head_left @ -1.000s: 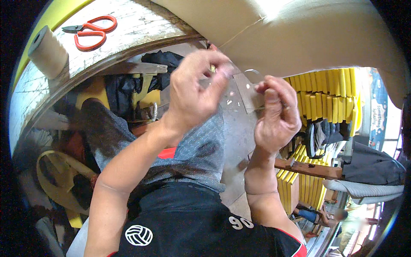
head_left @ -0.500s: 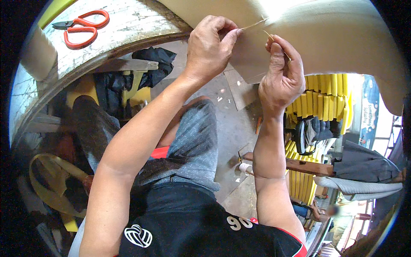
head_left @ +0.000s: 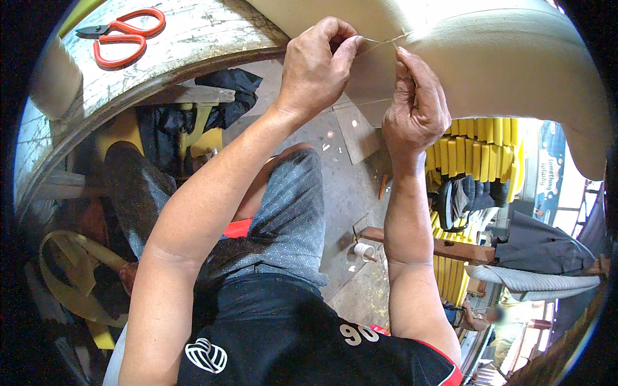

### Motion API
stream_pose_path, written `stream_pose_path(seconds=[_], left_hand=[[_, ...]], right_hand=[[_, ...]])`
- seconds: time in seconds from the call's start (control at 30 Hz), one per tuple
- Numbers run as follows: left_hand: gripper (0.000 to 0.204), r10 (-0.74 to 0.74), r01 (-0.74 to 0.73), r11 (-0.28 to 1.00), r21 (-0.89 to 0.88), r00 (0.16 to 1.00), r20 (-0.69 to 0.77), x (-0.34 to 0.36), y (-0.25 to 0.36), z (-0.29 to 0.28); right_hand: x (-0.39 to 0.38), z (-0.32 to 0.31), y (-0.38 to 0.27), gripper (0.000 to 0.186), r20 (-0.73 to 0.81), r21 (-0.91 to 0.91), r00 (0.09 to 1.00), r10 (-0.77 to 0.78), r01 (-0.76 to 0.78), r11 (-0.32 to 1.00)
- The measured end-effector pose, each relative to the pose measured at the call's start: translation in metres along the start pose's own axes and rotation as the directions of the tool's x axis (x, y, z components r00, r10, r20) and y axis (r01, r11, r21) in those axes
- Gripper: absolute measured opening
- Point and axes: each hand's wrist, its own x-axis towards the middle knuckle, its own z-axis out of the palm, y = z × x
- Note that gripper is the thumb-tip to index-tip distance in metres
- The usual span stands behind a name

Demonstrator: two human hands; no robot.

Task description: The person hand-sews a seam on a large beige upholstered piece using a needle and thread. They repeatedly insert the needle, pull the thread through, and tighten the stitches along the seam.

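Note:
My left hand (head_left: 318, 67) pinches a thin pale thread (head_left: 375, 41) between thumb and fingertips. Facing it, my right hand (head_left: 417, 103) is closed, with thumb and index fingertip together on the thread's other part. The two strands meet in a small loop or crossing just above my right fingertips. Behind them spreads a large beige padded cover (head_left: 502, 71), and the thread reaches its surface near a bright, sunlit patch. Whether a knot is formed there is too small to tell.
Red-handled scissors (head_left: 111, 27) lie on a worn white tabletop (head_left: 212, 26) at the upper left. Yellow foam pieces (head_left: 476, 154) are stacked at right, by a wooden bar (head_left: 463, 251). A white thread spool (head_left: 365, 249) stands low between. Another person's arm (head_left: 475, 320) shows at lower right.
My right hand has moved slightly left and up, bringing its fingertips to the thread beside my left hand. The strands now cross between the hands. My left hand has barely moved.

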Motion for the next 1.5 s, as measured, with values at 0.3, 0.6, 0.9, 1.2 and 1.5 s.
stream_pose_path(seconds=[0.3, 0.6, 0.9, 1.2, 1.5], left_hand=[[0.020, -0.010, 0.009, 1.000, 0.014, 1.000, 0.013, 0.000, 0.002, -0.001], [0.018, 0.002, -0.003, 0.999, 0.038, 0.999, 0.038, -0.010, 0.003, -0.004], [0.017, 0.383, -0.374, 0.883, 0.286, 0.923, 0.023, -0.036, 0.002, 0.003], [0.014, 0.441, -0.438, 0.873, 0.214, 0.897, 0.036, -0.042, -0.002, 0.010], [0.025, 0.489, -0.490, 0.826, 0.281, 0.869, 0.076, -0.042, -0.005, 0.012]], right_hand=[[0.001, -0.001, 0.002, 0.028, 0.031, -0.031, 0.998, -0.061, 0.062, 0.998], [0.003, -0.003, 0.000, 0.029, 0.081, -0.079, 0.993, -0.081, 0.087, 0.993], [0.007, -0.002, -0.006, 0.012, 0.031, -0.122, 0.999, 0.010, -0.006, 0.993], [0.018, -0.005, -0.007, 0.012, 0.088, -0.056, 0.985, 0.147, -0.142, 0.988], [0.019, -0.002, -0.010, 0.014, 0.095, -0.182, 0.995, -0.007, 0.024, 0.983]])
